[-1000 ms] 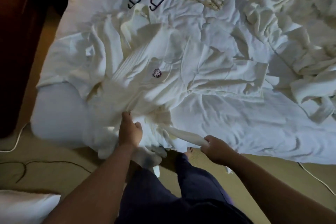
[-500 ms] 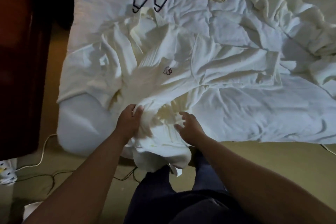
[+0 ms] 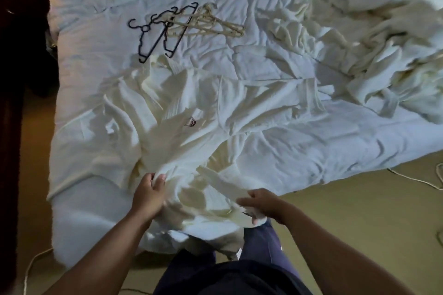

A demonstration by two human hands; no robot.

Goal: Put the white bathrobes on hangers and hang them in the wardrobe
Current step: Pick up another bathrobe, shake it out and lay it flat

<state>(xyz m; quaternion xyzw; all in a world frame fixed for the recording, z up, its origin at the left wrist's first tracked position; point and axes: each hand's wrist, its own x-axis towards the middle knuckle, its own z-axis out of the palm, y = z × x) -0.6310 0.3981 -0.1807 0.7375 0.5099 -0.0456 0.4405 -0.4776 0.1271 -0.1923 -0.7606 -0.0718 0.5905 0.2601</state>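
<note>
So both hands grip the robe (image 3: 196, 112), which lies spread and crumpled on the bed (image 3: 299, 151) with its lower end hanging over the near edge; left hand (image 3: 147, 196) has fingers closed on a bunch of fabric at the edge, right hand (image 3: 261, 202) pinches a flat strip of the same robe, maybe belt or hem, cannot tell which; small dark logo (image 3: 190, 122) faces up on the robe chest; black hangers (image 3: 158, 31) and cream hangers (image 3: 206, 23) lie tangled together further up the bed, apart from the robe; more white robes (image 3: 383, 50) piled at right; cords (image 3: 412, 178) on floor; dark trousers below the hands
</note>
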